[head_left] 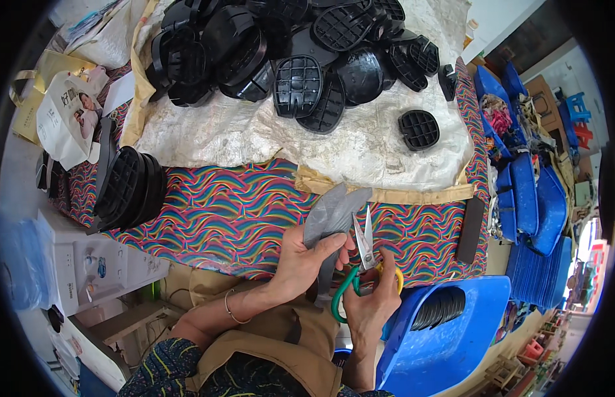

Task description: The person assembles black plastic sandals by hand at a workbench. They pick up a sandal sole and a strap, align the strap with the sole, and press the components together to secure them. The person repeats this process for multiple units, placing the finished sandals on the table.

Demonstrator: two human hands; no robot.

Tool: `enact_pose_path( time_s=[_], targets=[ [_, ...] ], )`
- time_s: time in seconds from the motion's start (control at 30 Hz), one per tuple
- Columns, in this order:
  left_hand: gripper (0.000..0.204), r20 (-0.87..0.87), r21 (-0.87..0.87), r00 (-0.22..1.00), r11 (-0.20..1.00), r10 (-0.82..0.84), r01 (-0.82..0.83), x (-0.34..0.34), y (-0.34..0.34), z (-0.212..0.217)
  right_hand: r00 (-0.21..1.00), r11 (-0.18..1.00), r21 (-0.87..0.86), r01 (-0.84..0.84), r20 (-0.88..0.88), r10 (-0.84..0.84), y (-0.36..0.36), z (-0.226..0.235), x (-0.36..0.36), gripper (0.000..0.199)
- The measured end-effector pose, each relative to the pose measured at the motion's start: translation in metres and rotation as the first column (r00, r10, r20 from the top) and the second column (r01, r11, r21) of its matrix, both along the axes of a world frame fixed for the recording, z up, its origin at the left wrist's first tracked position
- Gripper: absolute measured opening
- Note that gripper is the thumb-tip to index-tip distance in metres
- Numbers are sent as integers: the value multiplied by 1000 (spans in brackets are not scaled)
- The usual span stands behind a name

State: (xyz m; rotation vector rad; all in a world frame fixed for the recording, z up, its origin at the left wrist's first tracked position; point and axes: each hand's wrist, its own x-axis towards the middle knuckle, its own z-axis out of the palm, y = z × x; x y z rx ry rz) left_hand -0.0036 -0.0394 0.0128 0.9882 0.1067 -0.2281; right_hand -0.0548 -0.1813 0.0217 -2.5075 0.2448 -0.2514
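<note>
My left hand [298,266] pinches a thin grey piece of sheet material [329,217] between thumb and fingers. It is pale and flat, and its upper end spreads into two pointed parts. To its right my right hand [374,301] has its fingers in the scissors [365,247], which have one green and one yellow handle loop. The blades point up and stand slightly apart, close to the right side of the grey piece. Both hands are above the near edge of the colourful wave-patterned tablecloth [221,212]. A darker strip hangs below my left hand, partly hidden.
Black moulded pads [298,86] with grid patterns lie heaped on a white sheet [208,142]. One pad [419,130] lies apart; several stand stacked [130,188] at left. A dark block [469,230] lies right. A blue tub [453,344] with black pieces stands beside my right arm.
</note>
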Motion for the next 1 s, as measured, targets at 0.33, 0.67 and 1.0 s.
enact_pose_path(
  time_s=[0.33, 0.67, 1.0],
  targets=[
    [18, -9, 61, 996, 994, -94, 94, -20, -8, -1, 993, 942, 322, 97, 26, -111, -3, -1, 15, 65],
    [16, -132, -146, 976, 977, -173, 154, -20, 6, 11, 955, 861, 467, 203, 99, -279, -58, -16, 61, 66],
    [20, -114, -167, 982, 977, -151, 131, -4, 4, 9, 988, 939, -309, 148, 14, -151, -112, -13, 112, 68]
  ],
)
